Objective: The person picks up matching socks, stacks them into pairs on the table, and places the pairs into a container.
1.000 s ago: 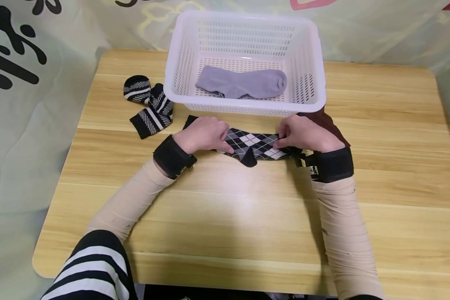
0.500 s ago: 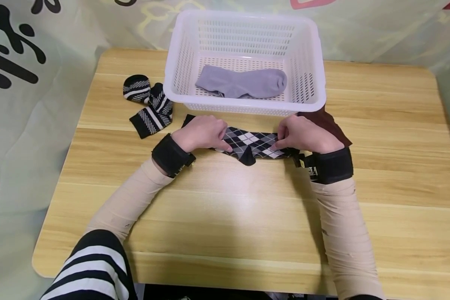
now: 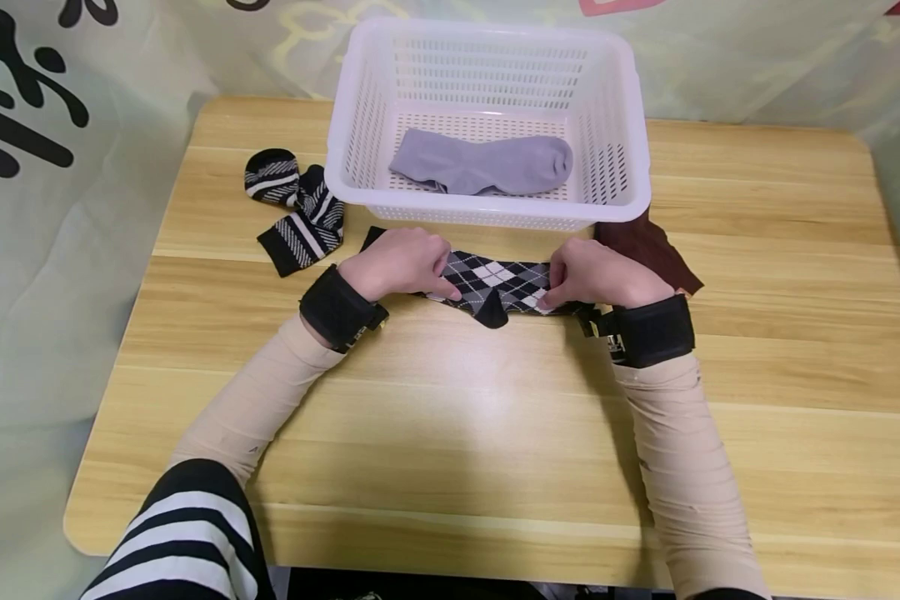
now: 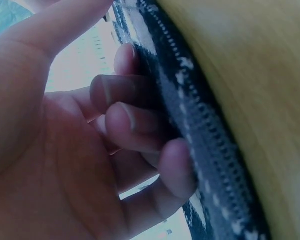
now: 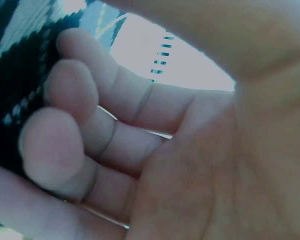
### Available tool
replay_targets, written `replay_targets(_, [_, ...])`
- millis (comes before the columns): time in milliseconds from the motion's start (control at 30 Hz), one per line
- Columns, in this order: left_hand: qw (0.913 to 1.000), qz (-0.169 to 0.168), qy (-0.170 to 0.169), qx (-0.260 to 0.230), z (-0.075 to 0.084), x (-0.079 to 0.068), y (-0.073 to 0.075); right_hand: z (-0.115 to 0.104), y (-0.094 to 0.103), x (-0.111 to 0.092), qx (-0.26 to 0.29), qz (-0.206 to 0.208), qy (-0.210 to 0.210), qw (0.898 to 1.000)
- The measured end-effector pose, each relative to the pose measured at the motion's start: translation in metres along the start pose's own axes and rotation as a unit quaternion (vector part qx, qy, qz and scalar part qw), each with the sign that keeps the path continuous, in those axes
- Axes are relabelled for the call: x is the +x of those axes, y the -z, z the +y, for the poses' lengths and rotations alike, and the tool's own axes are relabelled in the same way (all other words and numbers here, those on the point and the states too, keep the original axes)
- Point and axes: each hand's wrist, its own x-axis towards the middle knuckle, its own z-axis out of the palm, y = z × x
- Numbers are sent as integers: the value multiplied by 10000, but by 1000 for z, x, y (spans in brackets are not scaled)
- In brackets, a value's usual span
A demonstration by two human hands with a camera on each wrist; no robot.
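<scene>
A black, grey and white argyle sock (image 3: 495,277) with a black heel lies stretched sideways on the table, just in front of the basket. My left hand (image 3: 399,262) holds it left of the heel, with the dark end poking out behind the hand. On the heel's other side my right hand (image 3: 607,273) grips it, covering the right end. Up close in the left wrist view, curled fingertips (image 4: 177,167) press against the knit. Fingertips (image 5: 55,145) also meet the dark fabric in the right wrist view.
A white perforated basket (image 3: 487,210) stands behind the sock, with a folded lilac sock (image 3: 487,164) in it. Black-and-white striped socks (image 3: 307,221) lie left of the basket. A dark brown cloth (image 3: 648,250) lies beside its right front corner, partly behind the right hand.
Both hands and the argyle sock between them have shifted slightly left. More of the brown cloth shows behind the right hand.
</scene>
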Motion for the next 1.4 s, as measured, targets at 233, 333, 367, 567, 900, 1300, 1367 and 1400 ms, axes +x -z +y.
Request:
replay_targets(233, [10000, 71, 7, -5, -1, 0, 0, 5, 0, 1, -51, 243, -75, 9997])
replay_targets(333, [10000, 81, 17, -36, -1, 0, 0, 7, 1, 2, -81, 328, -52, 9994])
replay_targets(367, [9999, 84, 23, -52, -2, 0, 0, 7, 1, 2, -92, 357, -39, 9993])
replay_targets(567, [9999, 75, 42, -118, -3, 0, 1, 10, 3, 4, -196, 480, 2, 9987])
replay_targets(900, [9999, 111, -19, -116, -5, 1, 0, 11, 3, 3, -220, 746, 180, 9968])
replay_targets(1300, [9992, 307, -248, -20, -2, 0, 0, -11, -6, 4, -116, 740, 416, 9963])
replay_targets(1367, [9987, 401, -316, 13, -1, 0, 0, -17, -10, 6, -138, 697, 515, 9961])
replay_targets(1400, [9985, 437, -339, 33, 0, 0, 0, -20, -11, 7, -166, 692, 550, 9959])
